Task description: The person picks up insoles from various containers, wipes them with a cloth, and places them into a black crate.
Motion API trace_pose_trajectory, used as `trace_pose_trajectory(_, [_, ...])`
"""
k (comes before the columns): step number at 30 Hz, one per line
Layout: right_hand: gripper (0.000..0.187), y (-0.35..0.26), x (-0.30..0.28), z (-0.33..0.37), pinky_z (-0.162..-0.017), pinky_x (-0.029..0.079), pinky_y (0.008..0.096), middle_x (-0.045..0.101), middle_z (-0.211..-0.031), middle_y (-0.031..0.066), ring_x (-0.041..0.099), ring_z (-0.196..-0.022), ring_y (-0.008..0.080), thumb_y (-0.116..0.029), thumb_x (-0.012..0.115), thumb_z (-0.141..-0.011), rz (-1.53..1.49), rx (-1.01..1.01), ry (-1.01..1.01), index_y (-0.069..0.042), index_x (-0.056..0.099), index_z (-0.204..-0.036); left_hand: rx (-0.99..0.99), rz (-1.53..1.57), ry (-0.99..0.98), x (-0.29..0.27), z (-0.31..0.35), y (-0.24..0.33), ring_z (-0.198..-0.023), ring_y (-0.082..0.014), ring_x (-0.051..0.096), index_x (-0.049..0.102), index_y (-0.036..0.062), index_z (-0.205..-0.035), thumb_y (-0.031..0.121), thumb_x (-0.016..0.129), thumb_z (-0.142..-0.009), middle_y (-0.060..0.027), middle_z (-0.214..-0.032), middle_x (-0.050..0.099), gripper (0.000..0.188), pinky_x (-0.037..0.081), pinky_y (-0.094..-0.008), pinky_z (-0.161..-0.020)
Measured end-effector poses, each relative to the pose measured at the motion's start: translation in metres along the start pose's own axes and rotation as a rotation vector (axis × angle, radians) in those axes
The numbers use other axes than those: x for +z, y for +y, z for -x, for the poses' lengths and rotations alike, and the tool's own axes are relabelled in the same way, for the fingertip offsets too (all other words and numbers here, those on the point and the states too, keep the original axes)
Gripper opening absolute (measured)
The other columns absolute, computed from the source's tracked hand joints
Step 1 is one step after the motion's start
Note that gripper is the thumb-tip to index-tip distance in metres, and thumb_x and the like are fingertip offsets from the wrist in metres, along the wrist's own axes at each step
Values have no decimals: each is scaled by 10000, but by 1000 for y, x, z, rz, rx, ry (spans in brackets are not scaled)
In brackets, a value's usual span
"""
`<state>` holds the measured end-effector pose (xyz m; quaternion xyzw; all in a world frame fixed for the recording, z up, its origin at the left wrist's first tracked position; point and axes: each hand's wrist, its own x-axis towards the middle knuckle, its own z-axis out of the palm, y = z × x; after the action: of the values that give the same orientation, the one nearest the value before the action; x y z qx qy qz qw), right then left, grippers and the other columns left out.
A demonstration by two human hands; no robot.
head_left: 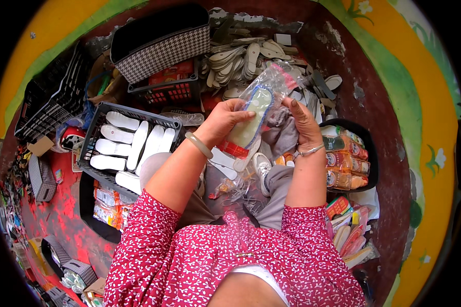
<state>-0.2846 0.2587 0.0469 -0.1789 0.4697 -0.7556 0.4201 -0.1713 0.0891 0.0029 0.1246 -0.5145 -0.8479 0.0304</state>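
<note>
In front of my chest my left hand (pixel 224 122) grips a pale green insole (pixel 258 106) with a blue edge, thumb on top. Clear plastic wraps around it, a bag (pixel 271 82) with a pink strip at its far end. At the bag's right side my right hand (pixel 306 125) is closed, its fingertips pinching the plastic edge; part of this grip is hidden. Below the insole, red packaging (pixel 233 149) shows near white insoles (pixel 223 162) between my knees. Crumpled grey cloth (pixel 283 134) lies beneath my right hand.
A dark crate (pixel 95 138) of white insoles stands at the left. Loose insoles (pixel 230 64) pile up beyond my hands. At the right sits a black-rimmed basket (pixel 371 148) of orange packets, with packaged insoles (pixel 351 230) nearer. A houndstooth bin (pixel 164 53) stands at the back.
</note>
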Motion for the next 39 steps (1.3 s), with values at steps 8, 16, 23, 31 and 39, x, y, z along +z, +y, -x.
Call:
trace_pose_trajectory(8, [178, 12, -28, -19, -696, 487, 220, 652, -905, 63, 601, -752, 105, -87, 611, -834, 31, 24, 82, 30, 633, -967, 4, -188, -164, 0, 3, 0, -833, -98, 574, 520, -10, -1136, 136, 606, -848, -29, -947, 602, 334, 472, -232, -751])
trace_pose_trajectory(16, [344, 25, -21, -22, -884, 411, 229, 577, -1157, 87, 543, -1005, 114, 6, 479, -859, 422, -339, 65, -34, 544, -1194, -199, 132, -166, -1, 1, 0, -805, -112, 619, 528, -27, -1120, 80, 569, -843, -71, -960, 627, 301, 511, -254, -741])
trace_pose_trajectory(23, [445, 18, -21, -16, -1020, 282, 281, 381, -1365, 160, 388, -1250, 246, 105, 405, -752, 889, -375, -305, -73, 638, -1087, -155, 205, -200, -9, 0, -1, -811, -145, 638, 536, -30, -1103, 118, 517, -870, -95, -967, 634, 276, 526, -271, -728])
trace_pose_trajectory(31, [476, 19, -16, -18, -1003, 308, 272, 293, -1421, 182, 379, -1260, 268, 87, 373, -749, 892, -236, -216, -109, 653, -1080, -195, 257, -198, -4, 3, 4, -864, -145, 618, 522, -7, -1146, 195, 565, -870, -85, -991, 629, 345, 489, -285, -809])
trace_pose_trajectory(39, [342, 19, -24, -18, -841, 420, 227, 624, -1011, 59, 563, -947, 124, -76, 534, -845, 503, -138, -1, -26, 555, -1182, 66, 202, 43, -11, -8, 3, -848, -171, 617, 500, 1, -1141, 98, 544, -871, -81, -978, 617, 291, 518, -340, -766])
